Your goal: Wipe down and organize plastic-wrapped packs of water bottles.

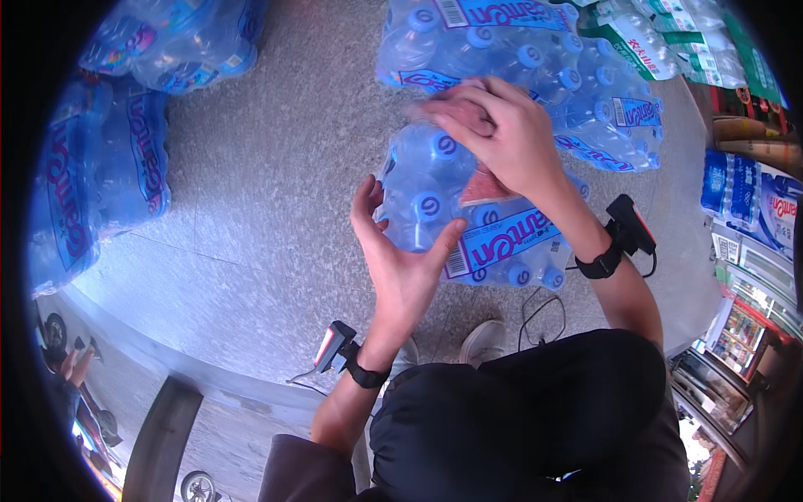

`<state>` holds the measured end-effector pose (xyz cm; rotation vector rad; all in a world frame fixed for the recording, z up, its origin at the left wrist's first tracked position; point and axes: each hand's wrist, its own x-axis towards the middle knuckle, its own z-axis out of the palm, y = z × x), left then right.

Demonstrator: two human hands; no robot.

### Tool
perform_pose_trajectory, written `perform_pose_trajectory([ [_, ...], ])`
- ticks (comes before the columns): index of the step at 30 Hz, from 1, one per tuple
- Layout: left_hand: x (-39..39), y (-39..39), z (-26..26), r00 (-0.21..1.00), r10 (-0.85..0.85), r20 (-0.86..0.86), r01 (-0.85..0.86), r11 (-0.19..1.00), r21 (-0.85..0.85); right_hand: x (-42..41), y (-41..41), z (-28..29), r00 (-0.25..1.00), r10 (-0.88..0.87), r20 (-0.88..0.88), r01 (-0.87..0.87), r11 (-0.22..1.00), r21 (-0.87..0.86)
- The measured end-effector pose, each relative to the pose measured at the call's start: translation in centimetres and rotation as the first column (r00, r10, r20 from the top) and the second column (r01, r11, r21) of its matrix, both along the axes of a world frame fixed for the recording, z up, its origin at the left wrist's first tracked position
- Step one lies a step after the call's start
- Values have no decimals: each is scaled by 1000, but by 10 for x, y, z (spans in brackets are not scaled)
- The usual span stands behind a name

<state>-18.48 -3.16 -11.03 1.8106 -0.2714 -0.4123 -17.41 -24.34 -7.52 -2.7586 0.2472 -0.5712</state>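
Note:
A shrink-wrapped pack of water bottles (pixel 414 169) with blue caps lies before me on the speckled stone floor (pixel 263 163). My left hand (pixel 401 251) spans its near left corner, fingers along the side and thumb over the near edge. Above the pack's far part, my right hand (pixel 508 132) is closed on a reddish cloth (pixel 486 188). The cloth's far end is blurred, and a flap of it hangs below the palm over the bottles. The hand and forearm hide part of the pack. Each wrist wears a black strap with a small device.
More water packs (pixel 539 81) lie just beyond, with green-labelled bottle packs (pixel 684 37) at the far right. Others (pixel 106 169) stand at left. A thin black cable (pixel 542 301) runs over the floor near my shoe (pixel 483 339). A glass-fronted cabinet (pixel 740 339) stands at right.

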Motion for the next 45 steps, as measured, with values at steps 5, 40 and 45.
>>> perform_pose_trajectory([
  [5, -4, -5, -2, 990, 113, -82, -121, 987, -103, 54, 6, -3, 922, 131, -363, -93, 988, 120],
  [40, 18, -10, 27, 976, 29, -216, -9, 996, 92, -108, -84, -8, 979, -124, -160, 191, 829, 526],
  [45, 7, -13, 12, 949, -115, -294, 139, 988, 61, -213, -102, 12, 875, -425, -231, 470, 861, 193],
])
